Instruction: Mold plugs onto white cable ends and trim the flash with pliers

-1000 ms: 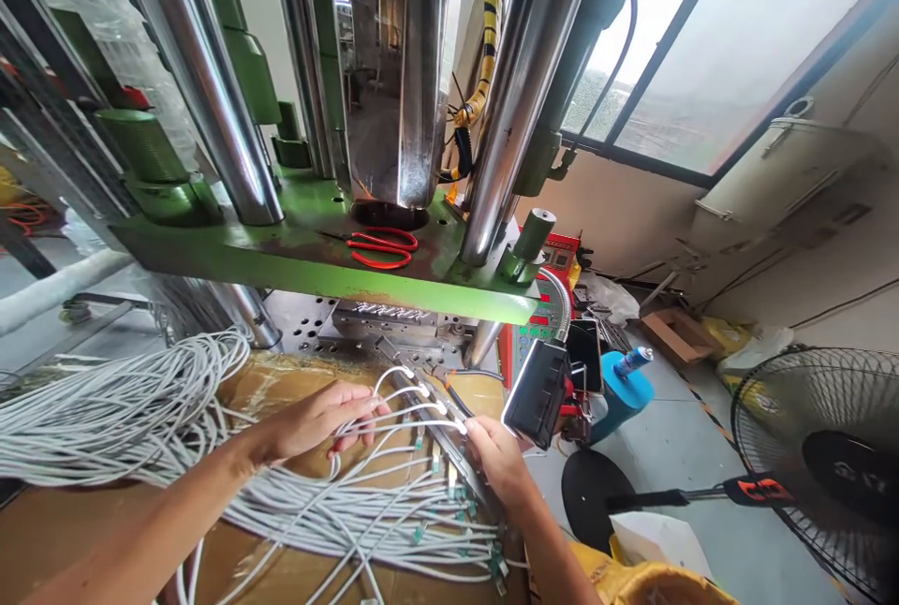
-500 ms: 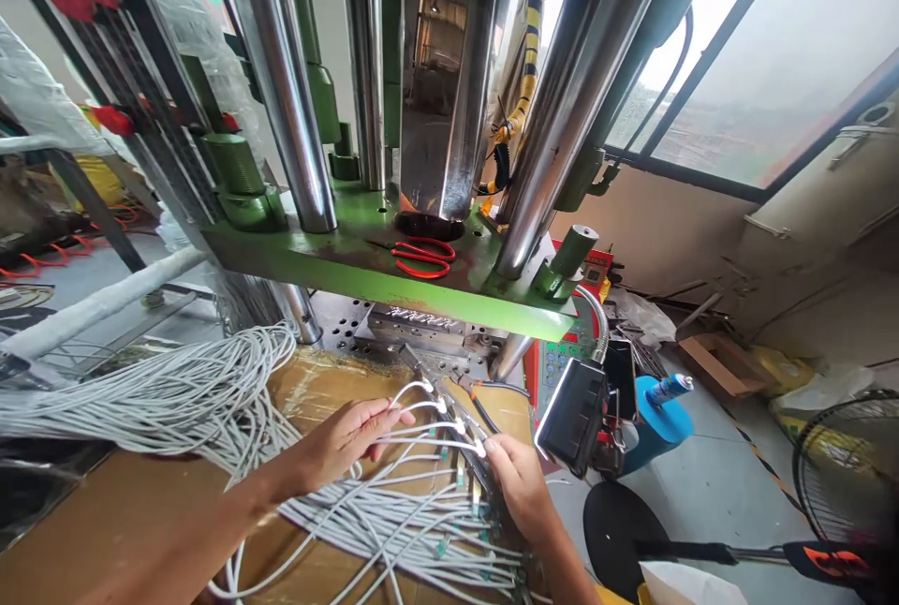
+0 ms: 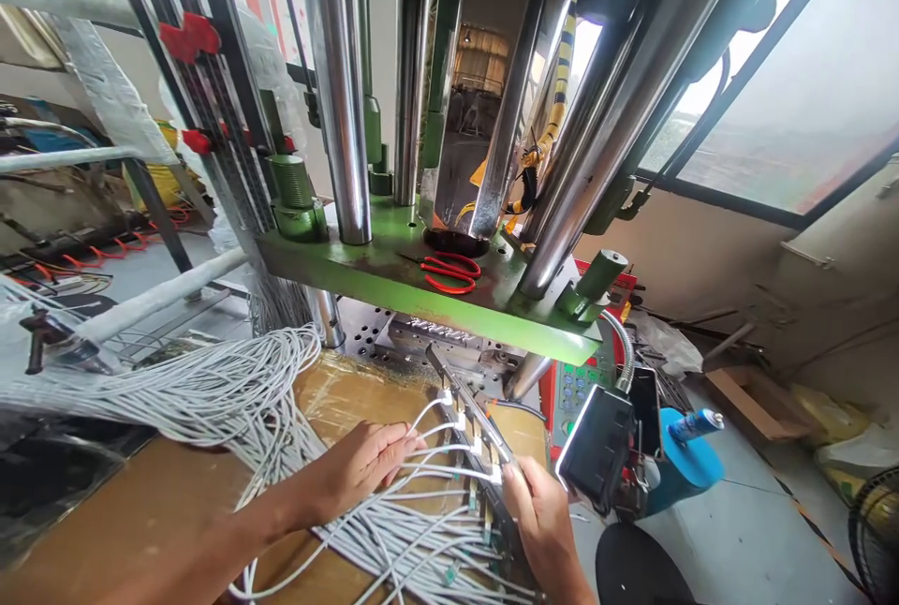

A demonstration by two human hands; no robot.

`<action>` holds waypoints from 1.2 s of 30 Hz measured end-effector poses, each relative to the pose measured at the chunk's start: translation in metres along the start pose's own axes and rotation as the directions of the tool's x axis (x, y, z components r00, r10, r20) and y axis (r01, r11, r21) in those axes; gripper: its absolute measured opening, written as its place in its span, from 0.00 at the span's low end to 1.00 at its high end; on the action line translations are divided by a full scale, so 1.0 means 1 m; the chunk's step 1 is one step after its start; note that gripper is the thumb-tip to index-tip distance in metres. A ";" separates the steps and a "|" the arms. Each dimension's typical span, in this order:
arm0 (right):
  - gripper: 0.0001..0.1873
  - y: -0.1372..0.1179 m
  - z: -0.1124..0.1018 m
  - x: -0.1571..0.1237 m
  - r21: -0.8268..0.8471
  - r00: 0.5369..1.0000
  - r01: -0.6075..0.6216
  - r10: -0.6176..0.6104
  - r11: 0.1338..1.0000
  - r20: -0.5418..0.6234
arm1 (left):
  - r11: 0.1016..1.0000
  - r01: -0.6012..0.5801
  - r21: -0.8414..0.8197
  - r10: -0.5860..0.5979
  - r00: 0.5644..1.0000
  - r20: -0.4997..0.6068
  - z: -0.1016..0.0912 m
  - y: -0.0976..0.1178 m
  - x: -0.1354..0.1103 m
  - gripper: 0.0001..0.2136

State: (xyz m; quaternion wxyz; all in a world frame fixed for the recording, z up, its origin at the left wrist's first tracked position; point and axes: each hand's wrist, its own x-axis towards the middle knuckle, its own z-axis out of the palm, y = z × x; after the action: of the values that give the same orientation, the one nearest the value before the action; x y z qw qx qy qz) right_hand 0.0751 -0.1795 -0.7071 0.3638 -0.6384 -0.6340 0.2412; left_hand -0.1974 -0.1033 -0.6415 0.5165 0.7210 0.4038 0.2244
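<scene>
White cables (image 3: pixel 435 471), four (roughly), across spread left hand (image 3: pixel 365 469); right hand (image 3: pixel 540 516) pinching them.

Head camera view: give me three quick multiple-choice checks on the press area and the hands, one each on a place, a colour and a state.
1. Where do the red-handled scissors lie?
A. On the floor
B. On the green steel press plate
C. On the cardboard

2. What colour is the large bundle of thin cables?
A. White
B. Black
C. Orange

3. How does the left hand stand?
A. Clenched in a fist
B. Out of view
C. Fingers extended among the cables

1 B: they lie on top of the plate.
2 A: the coils show white.
3 C: the fingers lie straight, not curled.
</scene>
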 end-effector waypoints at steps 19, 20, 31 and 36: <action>0.29 0.018 0.004 0.013 -0.516 0.996 0.067 -0.088 0.854 -0.016 | 0.166 0.076 -0.983 0.028 0.996 0.082 -0.031 -0.054 -0.041 0.19; 0.30 0.013 0.005 0.013 -0.565 0.989 0.094 -0.142 0.820 -0.041 | 0.100 0.081 -0.992 0.062 0.994 0.088 -0.032 -0.057 -0.041 0.19; 0.24 -0.161 0.112 0.053 0.246 0.936 0.020 -0.105 0.969 0.337 | -0.108 -0.005 -0.994 0.149 0.989 -0.021 -0.036 -0.087 -0.049 0.17; 0.34 -0.200 0.144 0.085 0.507 0.898 -0.080 -0.159 0.858 0.411 | -0.156 0.008 -0.988 0.173 0.985 -0.020 -0.033 -0.094 -0.052 0.17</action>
State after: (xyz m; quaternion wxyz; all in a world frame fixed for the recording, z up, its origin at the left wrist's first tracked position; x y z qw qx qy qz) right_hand -0.1555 -0.0869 -0.6295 0.3727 -0.4339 -0.6255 0.5307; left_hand -0.2842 -0.1137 -0.7122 0.8901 0.1144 0.0141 0.4410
